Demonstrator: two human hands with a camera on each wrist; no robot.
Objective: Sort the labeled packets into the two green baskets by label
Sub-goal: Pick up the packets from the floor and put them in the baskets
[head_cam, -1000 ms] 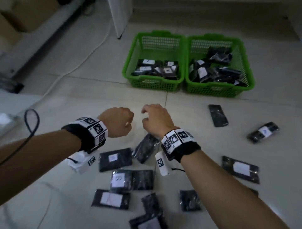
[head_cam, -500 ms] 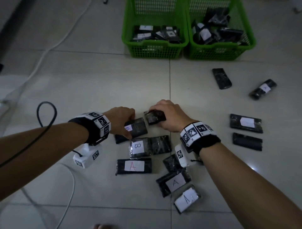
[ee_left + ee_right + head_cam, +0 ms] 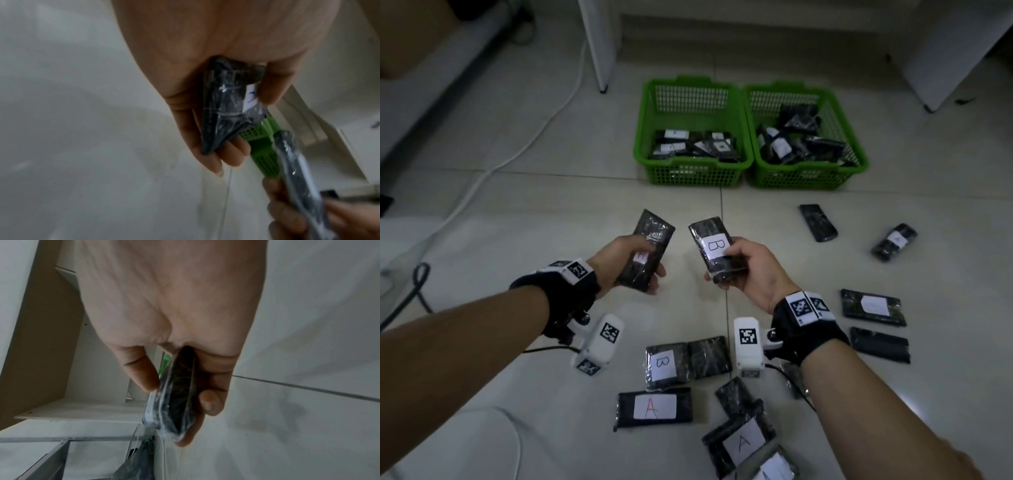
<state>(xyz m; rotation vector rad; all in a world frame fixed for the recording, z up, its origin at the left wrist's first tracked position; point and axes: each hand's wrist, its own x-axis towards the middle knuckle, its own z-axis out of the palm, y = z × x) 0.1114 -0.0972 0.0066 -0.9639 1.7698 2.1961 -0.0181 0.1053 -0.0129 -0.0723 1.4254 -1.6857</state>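
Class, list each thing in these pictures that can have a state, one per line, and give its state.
left hand: grips a packet, label mostly covered
right hand: grips packet B, label up
left basket: partly filled
right basket: partly filled
packet A: flat on floor, label up
far packet: on floor, no label showing

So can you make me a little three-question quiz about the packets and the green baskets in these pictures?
1. True or false: both hands are holding a packet.
2. What letter is on the packet in the right hand?
   a) A  b) B  c) C
3. Fill in: the two green baskets stand ____ on the floor.

Key
1. True. The left hand grips a packet too.
2. b. The label shows a B.
3. Side by side, touching: the left basket next to the right basket, both already holding packets.
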